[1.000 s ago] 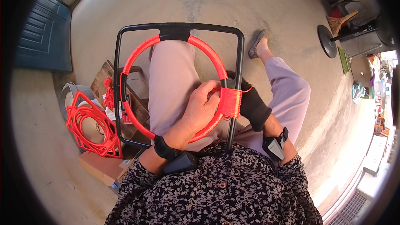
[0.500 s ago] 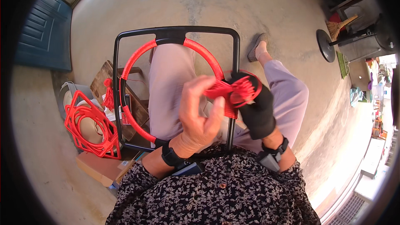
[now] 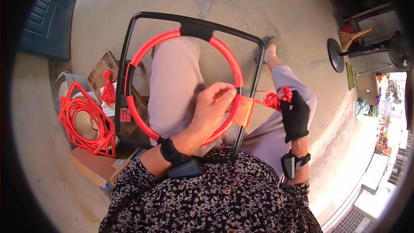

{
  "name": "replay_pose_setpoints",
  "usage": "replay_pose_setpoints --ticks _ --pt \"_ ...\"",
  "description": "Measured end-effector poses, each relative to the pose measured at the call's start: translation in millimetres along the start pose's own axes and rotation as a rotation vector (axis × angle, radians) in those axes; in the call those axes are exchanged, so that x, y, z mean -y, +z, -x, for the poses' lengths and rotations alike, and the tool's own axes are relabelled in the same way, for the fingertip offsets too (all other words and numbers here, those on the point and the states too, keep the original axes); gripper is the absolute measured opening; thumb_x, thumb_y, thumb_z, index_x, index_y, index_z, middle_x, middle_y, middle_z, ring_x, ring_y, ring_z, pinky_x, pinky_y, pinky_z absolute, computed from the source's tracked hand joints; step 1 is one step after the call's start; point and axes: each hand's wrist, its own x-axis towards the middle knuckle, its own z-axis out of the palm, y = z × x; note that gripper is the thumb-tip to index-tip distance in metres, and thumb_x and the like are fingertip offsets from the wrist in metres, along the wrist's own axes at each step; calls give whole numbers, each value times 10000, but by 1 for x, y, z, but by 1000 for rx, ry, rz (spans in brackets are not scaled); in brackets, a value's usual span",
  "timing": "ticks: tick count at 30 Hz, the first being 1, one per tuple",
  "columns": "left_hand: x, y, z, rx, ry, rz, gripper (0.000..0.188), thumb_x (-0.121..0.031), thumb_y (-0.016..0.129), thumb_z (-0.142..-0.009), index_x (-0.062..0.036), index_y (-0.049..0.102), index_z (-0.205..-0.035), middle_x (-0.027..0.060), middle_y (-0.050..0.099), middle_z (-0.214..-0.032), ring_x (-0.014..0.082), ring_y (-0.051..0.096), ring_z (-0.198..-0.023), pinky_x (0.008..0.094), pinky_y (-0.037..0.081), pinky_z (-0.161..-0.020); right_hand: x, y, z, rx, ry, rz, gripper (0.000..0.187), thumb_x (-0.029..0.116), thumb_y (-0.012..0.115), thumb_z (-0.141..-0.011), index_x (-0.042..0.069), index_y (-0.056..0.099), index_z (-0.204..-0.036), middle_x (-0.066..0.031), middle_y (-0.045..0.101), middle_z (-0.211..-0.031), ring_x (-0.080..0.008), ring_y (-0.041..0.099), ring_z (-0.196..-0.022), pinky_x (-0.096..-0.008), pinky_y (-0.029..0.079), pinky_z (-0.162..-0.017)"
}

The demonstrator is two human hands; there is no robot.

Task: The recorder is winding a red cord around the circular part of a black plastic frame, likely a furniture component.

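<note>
A black rectangular frame [image 3: 189,19] with a ring [image 3: 145,51] inside it leans over my lap. Red cord is wound along most of the ring, leaving black parts bare. At the right, a band of red cord winding [image 3: 243,111] spans the ring and the frame's side bar. My left hand [image 3: 211,110], ungloved, pinches the ring just beside that band. Out to the right, my right hand [image 3: 296,118], in a black glove, is closed on a bundle of red cord [image 3: 272,100]. A strand runs from the bundle to the winding.
At my left, red frames with rings [image 3: 86,118] are stacked near a cardboard box [image 3: 92,164]. A red cord tassel [image 3: 108,88] lies by a wooden stool [image 3: 103,67]. A black stand fan [image 3: 336,55] and a broom [image 3: 355,36] are at the right, a blue door [image 3: 47,17] far left.
My right hand has drawn the cord bundle away from the frame to the right. The frame has tilted and shifted, and my left hand now pinches the ring.
</note>
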Motion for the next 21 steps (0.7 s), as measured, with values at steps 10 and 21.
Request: replay_pose_setpoints --ticks 10,21 --pt "-4 -1 4 -13 24 53 152 -212 614 -927 -70 615 -982 -55 585 -827 7 537 -735 178 437 -620 13 -11 -6 -117 341 -1099 272 120 510 -919 -16 506 -1155 -16 524 -762 -106 544 -711 -264 480 -689" --pt "0 -5 1 16 -9 156 174 -169 580 -943 -19 581 -1030 7 630 -913 48 592 -818 220 493 -710 63 45 -7 333 541 -1339 288 276 478 -981 24 572 -1083 -102 660 -941 -174 637 -860 -285 516 -697"
